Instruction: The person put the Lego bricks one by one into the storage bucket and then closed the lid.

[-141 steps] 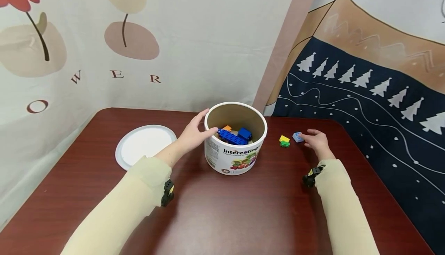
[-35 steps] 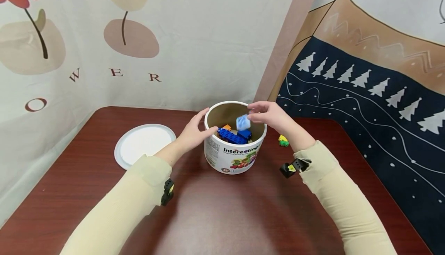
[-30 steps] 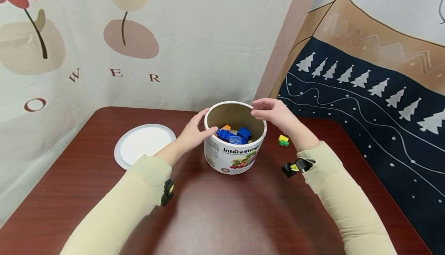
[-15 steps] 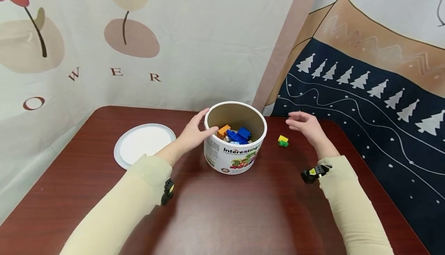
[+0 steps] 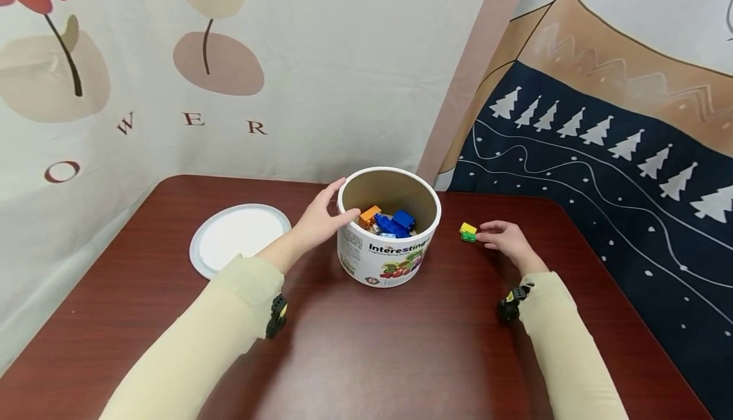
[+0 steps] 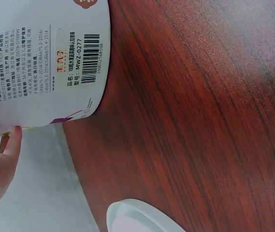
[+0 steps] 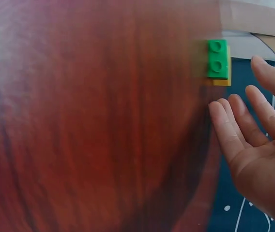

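A white bucket with a printed label stands upright near the table's back edge. Inside it lie blue bricks and an orange brick; a pale blue piece shows only partly. My left hand rests against the bucket's left side, fingers and thumb spread along the rim. To the bucket's right, a yellow brick and a green brick lie together; whether they are joined I cannot tell. My right hand is just right of them, its fingers loosely extended and apart from the bricks in the right wrist view.
A round white lid lies on the table left of the bucket, partly behind my left forearm. The brown wooden table ends against a pale cloth backdrop behind and a dark tree-patterned cloth on the right.
My right hand picked up the light blue brick, carried it over the bucket and let it drop inside. It then came back right and down beside the green and yellow bricks. My left hand stayed put.
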`<state>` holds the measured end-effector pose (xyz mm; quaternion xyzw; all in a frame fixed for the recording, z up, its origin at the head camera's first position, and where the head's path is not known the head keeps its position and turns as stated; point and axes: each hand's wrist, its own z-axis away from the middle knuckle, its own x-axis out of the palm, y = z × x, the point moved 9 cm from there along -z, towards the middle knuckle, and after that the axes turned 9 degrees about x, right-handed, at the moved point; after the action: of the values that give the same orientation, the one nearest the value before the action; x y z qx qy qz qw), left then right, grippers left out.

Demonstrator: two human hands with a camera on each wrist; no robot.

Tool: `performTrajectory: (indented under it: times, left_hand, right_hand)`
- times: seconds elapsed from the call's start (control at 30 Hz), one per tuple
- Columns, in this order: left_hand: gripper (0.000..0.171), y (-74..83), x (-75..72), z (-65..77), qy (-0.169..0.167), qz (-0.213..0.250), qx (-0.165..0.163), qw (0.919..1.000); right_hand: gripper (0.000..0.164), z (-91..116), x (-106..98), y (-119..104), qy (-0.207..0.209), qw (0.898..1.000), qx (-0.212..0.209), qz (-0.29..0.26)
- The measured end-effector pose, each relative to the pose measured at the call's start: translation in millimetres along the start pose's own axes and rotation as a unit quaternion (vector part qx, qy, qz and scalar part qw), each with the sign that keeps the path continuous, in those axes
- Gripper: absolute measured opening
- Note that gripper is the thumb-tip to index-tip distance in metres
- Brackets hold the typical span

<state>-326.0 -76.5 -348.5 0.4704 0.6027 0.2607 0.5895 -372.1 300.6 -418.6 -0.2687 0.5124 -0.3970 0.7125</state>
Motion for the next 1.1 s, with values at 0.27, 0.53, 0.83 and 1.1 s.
performTrajectory:
  times: [0.27, 0.53, 0.83, 1.1]
  left_hand:
    - [0.076, 2.7, 0.4, 0.4, 0.0, 0.005, 0.001, 1.0]
    - [0.077, 5.9, 0.0, 1.3, 0.003, -0.001, 0.005, 1.0]
    - [0.076, 6.3, -0.2, 0.8, 0.004, -0.001, 0.012, 0.9999]
    - [0.077, 3.5, -1.3, 1.6, 0.004, -0.001, 0.005, 1.0]
  right_hand:
    - [0.047, -3, 9, -4, 0.0, 0.999, -0.01, 0.035]
    - [0.035, -10, 12, -7, 0.031, 0.996, -0.025, 0.085]
    - [0.032, -10, 15, -7, 0.024, 0.993, -0.025, 0.112]
    - [0.036, -2, 14, -11, -0.004, 0.997, -0.026, 0.078]
